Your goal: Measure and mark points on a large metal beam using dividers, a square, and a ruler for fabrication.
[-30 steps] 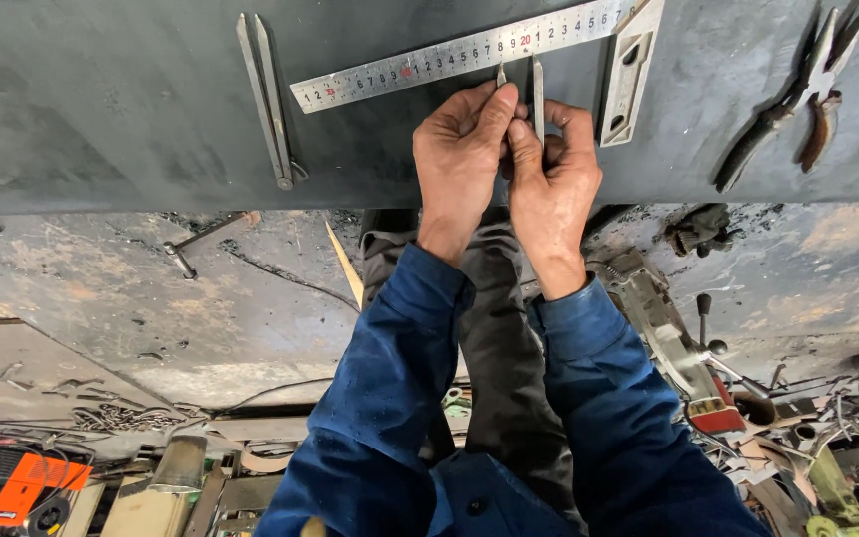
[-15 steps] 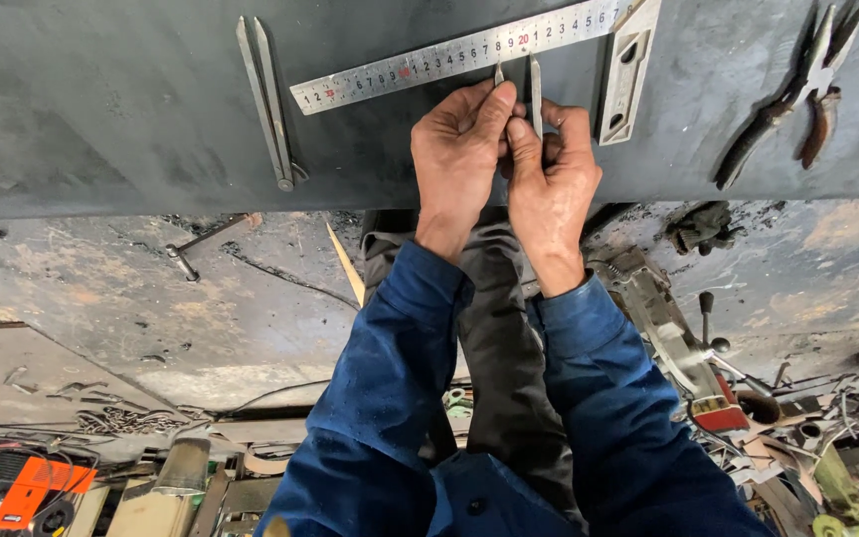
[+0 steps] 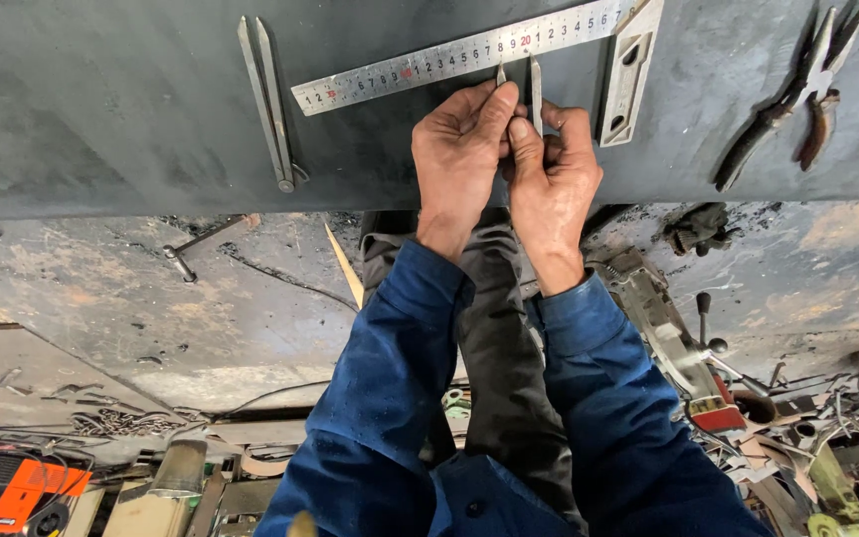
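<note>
My left hand point(image 3: 457, 159) and my right hand point(image 3: 554, 174) are pressed together on a dark steel sheet point(image 3: 101, 109). Between them they grip a pair of metal dividers point(image 3: 535, 88), whose two thin legs stick up out of my fingers. The leg tips touch the lower edge of a steel ruler point(image 3: 459, 55) that lies slanted across the sheet. The ruler belongs to a combination square, with its head point(image 3: 628, 75) just right of my right hand. Both sleeves are blue.
A second pair of dividers point(image 3: 268, 99) lies closed on the sheet to the left. Pliers point(image 3: 797, 94) rest at the sheet's right end. Below the sheet's edge are a stained floor, scrap metal point(image 3: 827, 438), a red-topped tool point(image 3: 693, 358) and an orange device point(image 3: 12, 492).
</note>
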